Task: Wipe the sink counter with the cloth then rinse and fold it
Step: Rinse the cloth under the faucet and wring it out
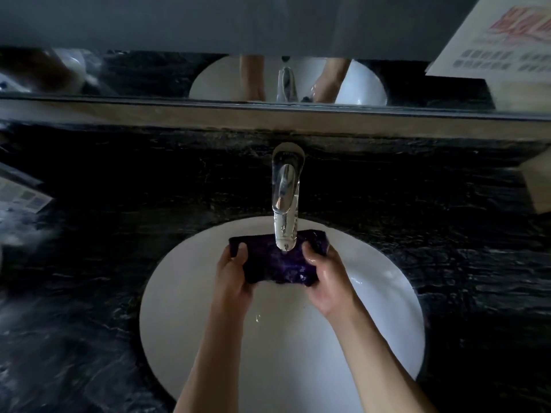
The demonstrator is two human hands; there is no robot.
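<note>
— Where is the cloth (275, 260) now?

— I hold it over the white sink (185, 308), in the far half of the bowl, just under the spout of the chrome faucet (285, 192). It is dark purple and bunched into a thick band. My left hand (232, 274) is closed around its left end, thumb on top. My right hand (323, 277) is closed around its right end, and this hand looks wet and shiny.

— Is water running?

— I see a small clear stream at the spout tip, touching the middle of the cloth. Some drops lie on the bowl near my left wrist.

— How much room do you have around the hands?

— Left and right of the hands the bowl is open until the rim. Near me the bowl is also open, only my two forearms cross it. On the far side it is tight: the far edge of the cloth is close to the far rim, and the spout hangs over the cloth.

— And outside the rim?

— The black marbled counter (104, 234) goes all around the sink. A card with small squares (22, 195) lies at its far left edge. Behind the faucet a pale ledge runs below the mirror (149, 76).
</note>
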